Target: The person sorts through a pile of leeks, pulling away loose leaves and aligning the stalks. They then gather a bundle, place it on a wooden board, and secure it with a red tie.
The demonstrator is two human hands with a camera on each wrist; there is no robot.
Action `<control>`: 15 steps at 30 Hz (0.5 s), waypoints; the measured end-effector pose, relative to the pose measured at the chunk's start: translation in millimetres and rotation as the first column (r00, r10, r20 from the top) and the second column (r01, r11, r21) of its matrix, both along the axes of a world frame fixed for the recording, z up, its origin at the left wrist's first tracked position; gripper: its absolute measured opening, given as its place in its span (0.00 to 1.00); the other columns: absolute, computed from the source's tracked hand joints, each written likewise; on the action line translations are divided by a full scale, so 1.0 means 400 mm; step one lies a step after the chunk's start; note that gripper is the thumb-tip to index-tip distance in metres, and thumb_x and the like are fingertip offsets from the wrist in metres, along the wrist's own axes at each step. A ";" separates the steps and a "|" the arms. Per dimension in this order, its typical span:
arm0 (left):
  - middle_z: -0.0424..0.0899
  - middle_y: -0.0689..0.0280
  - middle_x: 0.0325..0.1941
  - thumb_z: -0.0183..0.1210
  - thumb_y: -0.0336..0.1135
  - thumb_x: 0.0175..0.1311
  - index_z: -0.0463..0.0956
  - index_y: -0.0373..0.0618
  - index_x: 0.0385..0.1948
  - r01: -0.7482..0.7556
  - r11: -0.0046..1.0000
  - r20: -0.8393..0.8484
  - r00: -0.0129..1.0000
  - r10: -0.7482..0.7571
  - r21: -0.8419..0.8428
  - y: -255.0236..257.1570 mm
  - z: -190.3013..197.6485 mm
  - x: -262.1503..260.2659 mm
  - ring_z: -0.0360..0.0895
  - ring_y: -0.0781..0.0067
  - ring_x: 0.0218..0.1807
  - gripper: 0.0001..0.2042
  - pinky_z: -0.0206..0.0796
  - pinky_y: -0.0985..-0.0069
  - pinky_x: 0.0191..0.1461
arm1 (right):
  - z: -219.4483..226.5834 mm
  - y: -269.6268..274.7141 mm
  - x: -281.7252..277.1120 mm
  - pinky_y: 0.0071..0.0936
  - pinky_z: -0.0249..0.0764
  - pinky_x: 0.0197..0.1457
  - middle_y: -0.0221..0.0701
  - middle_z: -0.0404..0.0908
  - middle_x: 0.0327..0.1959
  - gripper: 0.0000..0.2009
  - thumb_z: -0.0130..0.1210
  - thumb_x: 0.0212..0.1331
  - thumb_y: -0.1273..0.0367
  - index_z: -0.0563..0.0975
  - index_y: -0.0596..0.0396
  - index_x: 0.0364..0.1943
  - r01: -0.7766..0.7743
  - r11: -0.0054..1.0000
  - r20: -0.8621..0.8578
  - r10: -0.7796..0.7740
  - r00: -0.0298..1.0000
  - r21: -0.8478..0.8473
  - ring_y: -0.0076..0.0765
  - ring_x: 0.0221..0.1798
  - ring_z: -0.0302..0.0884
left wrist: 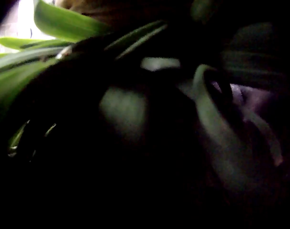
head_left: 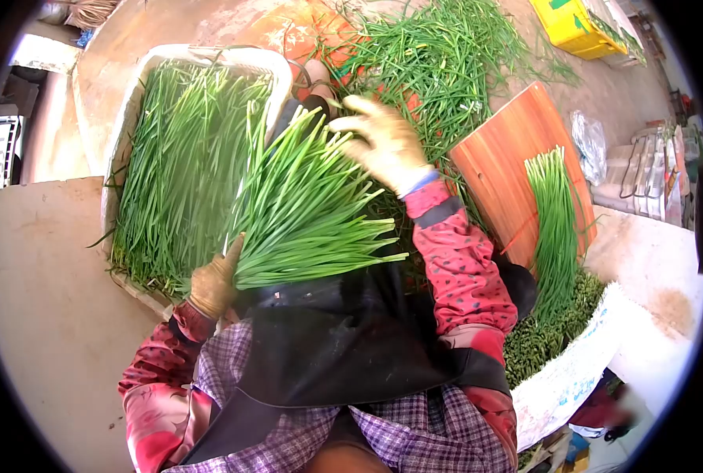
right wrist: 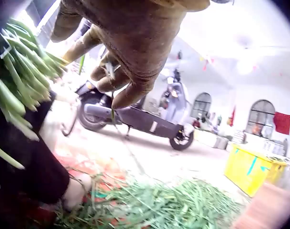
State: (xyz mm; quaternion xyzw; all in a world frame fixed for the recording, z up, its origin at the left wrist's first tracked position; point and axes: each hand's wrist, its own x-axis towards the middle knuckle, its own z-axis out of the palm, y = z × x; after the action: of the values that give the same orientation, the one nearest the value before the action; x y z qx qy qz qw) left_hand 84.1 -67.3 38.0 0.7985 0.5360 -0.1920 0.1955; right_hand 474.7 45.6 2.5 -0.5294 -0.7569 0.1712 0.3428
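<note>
While the left hand [head_left: 212,288] holds a bunch of green stalks [head_left: 304,213], the right hand [head_left: 384,146] is spread just beside it

Bunch: over the near end of a black apron [head_left: 328,343], beside the near right corner of a white basket [head_left: 269,63]. Its pale ends [head_left: 298,126] fan away from the left hand.

Left hand: thumb side up against the bunch's edge; the stalks converge here, so I judge it a grip. Other fingers hidden; the left wrist view is too dark to add detail. Holding the leafy part probably leaves the pale ends free and within the right hand's reach. The apron presumably shields the lap.

Right hand: fingers apart and slightly bent, close to the pale ends; contact cannot be told. In the right wrist view a thin strand [right wrist: 109,71] shows at the fingers; whether it is pinched is unclear.

Surroundings: stalks [head_left: 170,158] fill the basket lengthwise, probably to keep them aligned. A second bunch [head_left: 552,213] lies along the right side of a wooden board [head_left: 493,162], leaves running past the near edge; its pale ends sit roughly level, perhaps the reason for the flat support. A loose heap [head_left: 446,71] lies beyond the board's far left edge.
</note>
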 end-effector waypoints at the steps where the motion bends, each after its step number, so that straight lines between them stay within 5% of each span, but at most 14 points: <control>1: 0.78 0.51 0.36 0.63 0.32 0.45 0.54 0.59 0.72 0.003 1.000 0.007 1.000 -0.003 0.008 0.000 0.000 -0.001 0.79 0.45 0.34 0.45 0.70 0.56 0.36 | 0.011 0.006 -0.042 0.41 0.67 0.65 0.34 0.74 0.61 0.16 0.64 0.52 0.61 0.81 0.39 0.47 -0.091 0.996 0.062 0.090 0.994 0.018 0.47 0.61 0.71; 3: 0.77 0.51 0.35 0.62 0.30 0.45 0.54 0.60 0.72 0.005 1.000 0.014 1.000 -0.005 0.021 0.002 0.006 0.001 0.78 0.46 0.33 0.45 0.70 0.56 0.35 | 0.004 0.017 -0.107 0.42 0.65 0.65 0.33 0.75 0.59 0.15 0.64 0.51 0.60 0.81 0.41 0.44 -0.137 0.986 0.126 0.149 0.981 -0.101 0.48 0.61 0.70; 5: 0.76 0.52 0.34 0.60 0.27 0.45 0.53 0.60 0.72 -0.002 0.999 0.023 1.000 0.001 0.050 -0.002 0.019 0.003 0.78 0.46 0.32 0.45 0.69 0.57 0.34 | -0.009 0.038 -0.120 0.39 0.70 0.55 0.33 0.82 0.45 0.07 0.63 0.50 0.62 0.81 0.46 0.31 -0.174 0.975 0.072 0.185 0.980 -0.138 0.44 0.53 0.76; 8: 0.75 0.54 0.32 0.58 0.24 0.44 0.53 0.61 0.73 -0.011 0.993 0.045 0.999 0.006 0.117 -0.003 0.027 0.005 0.76 0.48 0.29 0.46 0.69 0.59 0.32 | -0.039 0.018 -0.124 0.41 0.73 0.47 0.36 0.83 0.34 0.06 0.60 0.54 0.64 0.79 0.49 0.29 -0.147 0.966 -0.243 0.093 0.966 -0.213 0.47 0.43 0.80; 11: 0.74 0.54 0.31 0.58 0.22 0.43 0.54 0.62 0.73 0.003 0.985 0.066 0.998 -0.015 0.174 0.009 0.037 0.019 0.76 0.48 0.29 0.47 0.68 0.59 0.32 | -0.067 -0.005 -0.123 0.36 0.75 0.42 0.33 0.81 0.30 0.04 0.59 0.58 0.70 0.76 0.50 0.35 0.034 0.949 -0.208 -0.103 0.973 -0.314 0.47 0.37 0.80; 13: 0.75 0.53 0.30 0.57 0.22 0.46 0.55 0.63 0.72 0.013 0.982 0.076 0.997 -0.028 0.186 0.013 0.025 0.013 0.76 0.48 0.28 0.44 0.68 0.59 0.30 | -0.136 -0.006 -0.116 0.34 0.75 0.36 0.35 0.80 0.27 0.01 0.54 0.61 0.73 0.74 0.52 0.34 0.154 0.976 -0.207 -0.184 0.961 -0.156 0.43 0.30 0.79; 15: 0.76 0.51 0.30 0.57 0.27 0.54 0.56 0.64 0.71 0.031 0.984 0.096 0.994 -0.049 0.177 0.016 0.023 0.008 0.78 0.48 0.27 0.39 0.68 0.57 0.28 | -0.234 0.009 -0.044 0.45 0.75 0.36 0.44 0.78 0.26 0.08 0.53 0.62 0.64 0.73 0.52 0.31 0.277 0.933 -0.228 -0.328 0.917 -0.231 0.56 0.32 0.78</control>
State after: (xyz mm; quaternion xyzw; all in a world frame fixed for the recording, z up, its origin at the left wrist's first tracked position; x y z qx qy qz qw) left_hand 87.2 -60.8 47.0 0.8319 0.5241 -0.1077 0.1473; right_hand 456.9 49.0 -91.0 -0.6441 -0.5930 0.2576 0.4089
